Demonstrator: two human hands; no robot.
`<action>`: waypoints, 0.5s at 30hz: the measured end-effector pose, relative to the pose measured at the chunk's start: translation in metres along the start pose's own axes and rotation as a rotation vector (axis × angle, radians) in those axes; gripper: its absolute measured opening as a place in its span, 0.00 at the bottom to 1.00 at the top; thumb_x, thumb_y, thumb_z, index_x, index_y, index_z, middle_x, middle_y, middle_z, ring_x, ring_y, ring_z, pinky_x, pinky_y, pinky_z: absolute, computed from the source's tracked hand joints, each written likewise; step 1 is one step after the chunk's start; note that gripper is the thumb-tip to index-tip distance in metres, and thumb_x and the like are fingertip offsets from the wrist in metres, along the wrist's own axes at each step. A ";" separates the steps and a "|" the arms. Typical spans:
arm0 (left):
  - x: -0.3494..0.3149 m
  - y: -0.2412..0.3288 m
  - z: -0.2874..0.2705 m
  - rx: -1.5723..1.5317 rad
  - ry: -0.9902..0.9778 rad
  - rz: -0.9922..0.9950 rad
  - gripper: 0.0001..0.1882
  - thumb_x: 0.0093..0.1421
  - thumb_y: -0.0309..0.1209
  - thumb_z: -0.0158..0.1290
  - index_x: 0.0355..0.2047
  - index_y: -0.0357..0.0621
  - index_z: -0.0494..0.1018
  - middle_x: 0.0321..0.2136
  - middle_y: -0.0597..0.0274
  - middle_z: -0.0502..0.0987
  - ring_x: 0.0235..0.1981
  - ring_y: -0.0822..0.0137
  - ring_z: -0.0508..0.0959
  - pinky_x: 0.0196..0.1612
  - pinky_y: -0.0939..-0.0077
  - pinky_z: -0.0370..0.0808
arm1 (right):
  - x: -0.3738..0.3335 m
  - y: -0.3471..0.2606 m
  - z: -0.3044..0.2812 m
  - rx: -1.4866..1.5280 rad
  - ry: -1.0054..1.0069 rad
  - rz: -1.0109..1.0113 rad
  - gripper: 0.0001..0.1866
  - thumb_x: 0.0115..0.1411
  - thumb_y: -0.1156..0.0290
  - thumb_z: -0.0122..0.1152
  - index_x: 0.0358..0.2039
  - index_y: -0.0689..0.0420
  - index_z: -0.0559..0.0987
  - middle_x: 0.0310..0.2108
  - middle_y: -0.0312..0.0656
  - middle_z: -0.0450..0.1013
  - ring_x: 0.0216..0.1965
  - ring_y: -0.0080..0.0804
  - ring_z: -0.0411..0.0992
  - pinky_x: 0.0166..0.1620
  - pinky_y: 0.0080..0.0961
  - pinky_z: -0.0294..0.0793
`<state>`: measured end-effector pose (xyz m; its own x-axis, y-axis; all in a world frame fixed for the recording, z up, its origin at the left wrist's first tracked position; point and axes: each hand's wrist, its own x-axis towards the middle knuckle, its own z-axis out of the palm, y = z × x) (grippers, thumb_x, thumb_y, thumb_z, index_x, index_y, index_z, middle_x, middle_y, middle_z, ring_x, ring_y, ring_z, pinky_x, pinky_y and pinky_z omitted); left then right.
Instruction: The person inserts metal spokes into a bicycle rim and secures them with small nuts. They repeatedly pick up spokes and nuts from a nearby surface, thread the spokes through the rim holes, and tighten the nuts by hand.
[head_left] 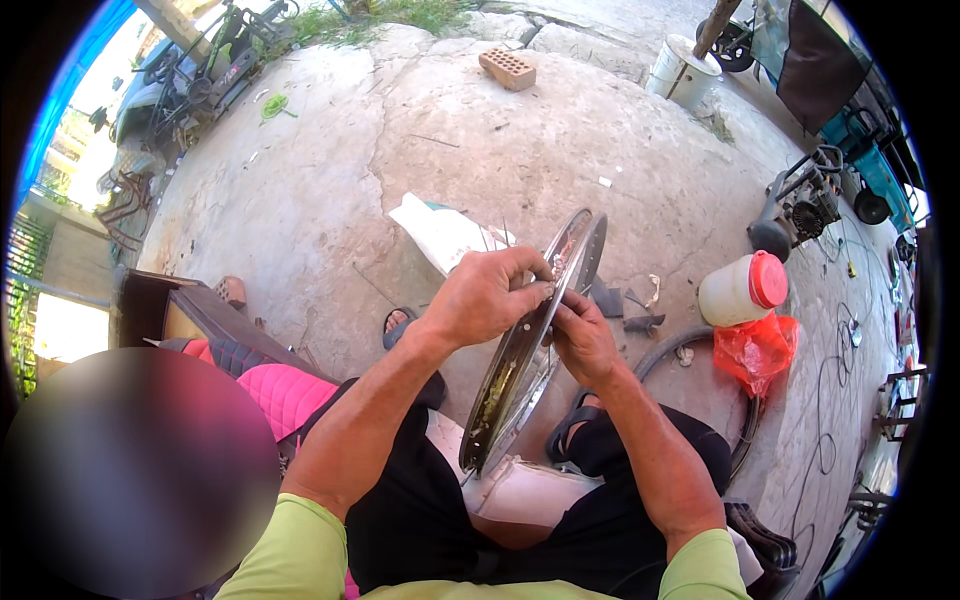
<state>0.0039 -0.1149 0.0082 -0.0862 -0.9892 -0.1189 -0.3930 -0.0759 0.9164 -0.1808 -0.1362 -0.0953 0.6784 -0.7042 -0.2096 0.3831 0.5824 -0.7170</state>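
Observation:
A bare metal wheel rim [484, 410] stands tilted on edge between my legs, its lower end near a whitish block-like piece [530, 490]. My left hand [490, 298] has thumb and forefinger pinched together at the rim's upper part. What lies between those fingertips is too small to make out. On the rim's other side, my right hand [586, 340] is closed with its fingertips against the metal. A white sack [440, 232] lies on the ground just beyond, with thin spoke-like rods by its right end.
At right stand a white tub with a red lid [735, 290], a red plastic bag [757, 352], a black tyre [668, 348] and a compressor [797, 210]. A perforated brick [507, 69] lies ahead. Left are a dark box [205, 315] and pink quilted material [280, 398].

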 end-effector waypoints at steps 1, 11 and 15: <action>0.001 -0.007 0.001 -0.029 -0.007 0.023 0.09 0.60 0.23 0.55 0.41 0.34 0.78 0.24 0.61 0.80 0.24 0.78 0.77 0.29 0.81 0.76 | 0.000 0.002 -0.001 0.000 -0.007 0.001 0.13 0.70 0.66 0.54 0.52 0.57 0.77 0.36 0.31 0.75 0.33 0.17 0.69 0.36 0.19 0.69; -0.007 -0.001 0.007 0.055 0.126 -0.036 0.17 0.62 0.30 0.56 0.49 0.33 0.73 0.20 0.62 0.79 0.21 0.77 0.75 0.27 0.78 0.72 | -0.001 -0.001 0.003 -0.020 0.028 -0.024 0.13 0.70 0.65 0.54 0.51 0.57 0.77 0.36 0.31 0.75 0.33 0.18 0.69 0.35 0.18 0.69; -0.008 -0.005 0.012 -0.011 0.114 -0.072 0.19 0.62 0.32 0.56 0.49 0.33 0.73 0.21 0.58 0.80 0.22 0.76 0.76 0.28 0.76 0.73 | -0.003 0.003 0.003 -0.117 0.052 -0.072 0.14 0.70 0.66 0.55 0.51 0.59 0.77 0.38 0.32 0.76 0.36 0.16 0.70 0.38 0.17 0.70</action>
<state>-0.0042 -0.1055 -0.0004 0.0467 -0.9889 -0.1412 -0.3844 -0.1483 0.9112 -0.1798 -0.1311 -0.0950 0.6170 -0.7644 -0.1871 0.3514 0.4803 -0.8036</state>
